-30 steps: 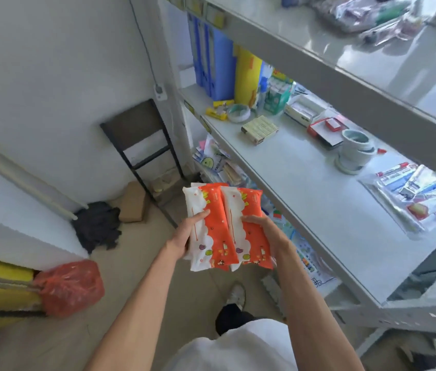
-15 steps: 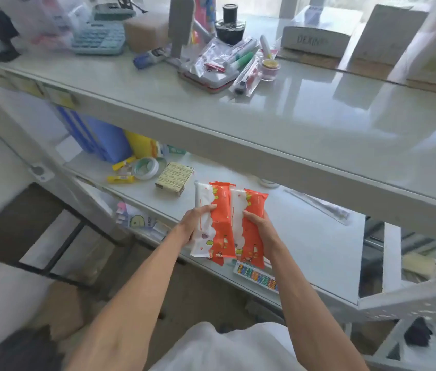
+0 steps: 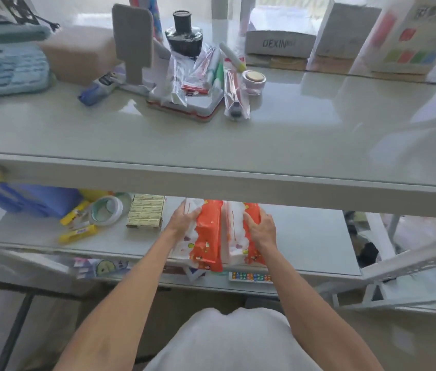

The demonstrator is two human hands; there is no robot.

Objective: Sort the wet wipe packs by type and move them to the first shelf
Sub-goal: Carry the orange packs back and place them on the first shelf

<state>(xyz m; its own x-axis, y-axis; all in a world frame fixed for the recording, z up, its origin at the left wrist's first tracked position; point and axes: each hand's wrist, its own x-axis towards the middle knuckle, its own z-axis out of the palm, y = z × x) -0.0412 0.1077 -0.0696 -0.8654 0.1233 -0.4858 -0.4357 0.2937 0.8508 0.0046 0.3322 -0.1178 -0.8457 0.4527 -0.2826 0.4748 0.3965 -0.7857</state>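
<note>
Shelf [image 3: 305,236]: two wipe packs [image 3: 208,231], two hands [image 3: 184,220].

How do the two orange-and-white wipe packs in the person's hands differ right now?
The left pack is held by the left hand on its white edge; the right pack by the right hand over its orange side. The left pack shows a broad orange panel; the right pack shows mostly white. Both carry the same print and touch side by side.
</note>
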